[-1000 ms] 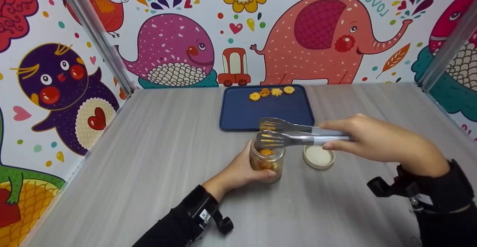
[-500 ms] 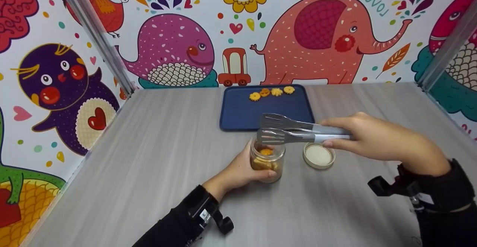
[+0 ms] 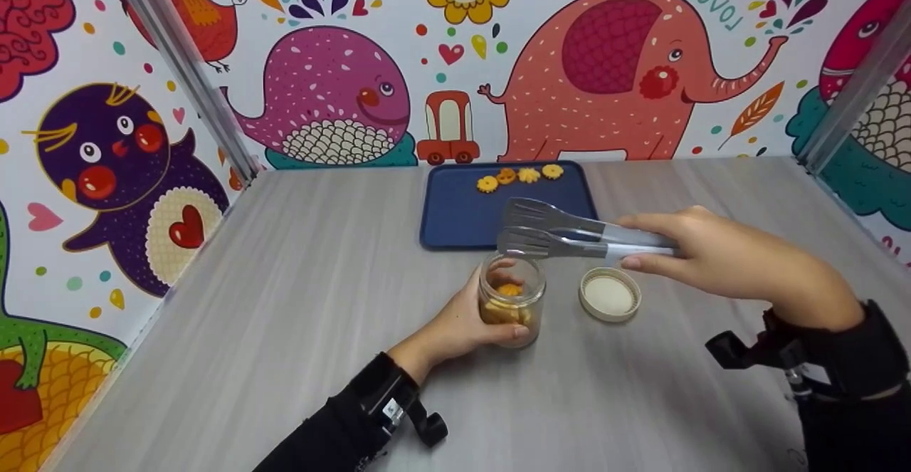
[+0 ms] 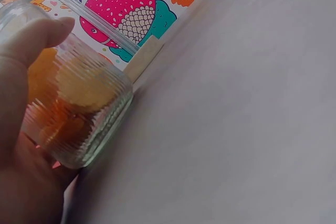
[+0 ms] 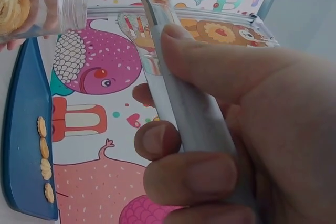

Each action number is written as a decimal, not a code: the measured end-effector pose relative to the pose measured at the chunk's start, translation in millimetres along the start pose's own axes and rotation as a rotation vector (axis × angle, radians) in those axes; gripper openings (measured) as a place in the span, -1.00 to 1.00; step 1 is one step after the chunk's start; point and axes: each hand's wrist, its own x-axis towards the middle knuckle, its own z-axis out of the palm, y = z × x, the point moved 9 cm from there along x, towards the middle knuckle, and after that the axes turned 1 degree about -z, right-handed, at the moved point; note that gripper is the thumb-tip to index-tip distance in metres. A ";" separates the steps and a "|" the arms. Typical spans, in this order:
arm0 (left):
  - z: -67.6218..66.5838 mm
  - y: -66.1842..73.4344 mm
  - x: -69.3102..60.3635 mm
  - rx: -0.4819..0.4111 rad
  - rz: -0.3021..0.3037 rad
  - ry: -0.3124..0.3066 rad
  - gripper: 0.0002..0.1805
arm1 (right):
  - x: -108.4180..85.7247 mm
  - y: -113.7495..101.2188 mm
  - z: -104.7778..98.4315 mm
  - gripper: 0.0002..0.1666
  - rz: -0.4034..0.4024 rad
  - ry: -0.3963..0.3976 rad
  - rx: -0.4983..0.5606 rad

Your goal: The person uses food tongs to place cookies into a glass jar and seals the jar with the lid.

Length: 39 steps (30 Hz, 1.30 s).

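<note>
The right hand point(image 3: 701, 253) pinched the tongs point(image 3: 576, 247), long axis crosswise, spread ends pointing left. The jar point(image 3: 523, 302), holding cookies point(image 3: 507, 310), lay leftward and below, nearer the left hand point(image 3: 466, 321), which was wrapped around it.

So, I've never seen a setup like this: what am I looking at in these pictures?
There's no robot here, just a person working bare-handed. The wide picture comes from a camera worn on the head, looking forward and down. The other two come from small cameras strapped to each wrist. The left hand grips an open jar with cookies inside. The right hand holds tongs, their tips apart with nothing between them. On the table lie a round lid and a blue tray bearing four cookies.
</note>
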 end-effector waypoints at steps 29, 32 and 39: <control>-1.4 0.3 -1.1 0.013 0.013 -0.007 0.01 | 70.0 70.2 53.1 -0.31 0.345 -0.021 -0.046; -2.8 -0.6 -1.0 0.008 0.005 -0.003 0.01 | 87.4 72.6 64.0 -0.29 0.377 -0.047 -0.074; -0.7 -0.8 0.3 -0.002 -0.007 -0.004 0.02 | 114.8 77.4 83.1 -0.34 0.438 -0.081 -0.105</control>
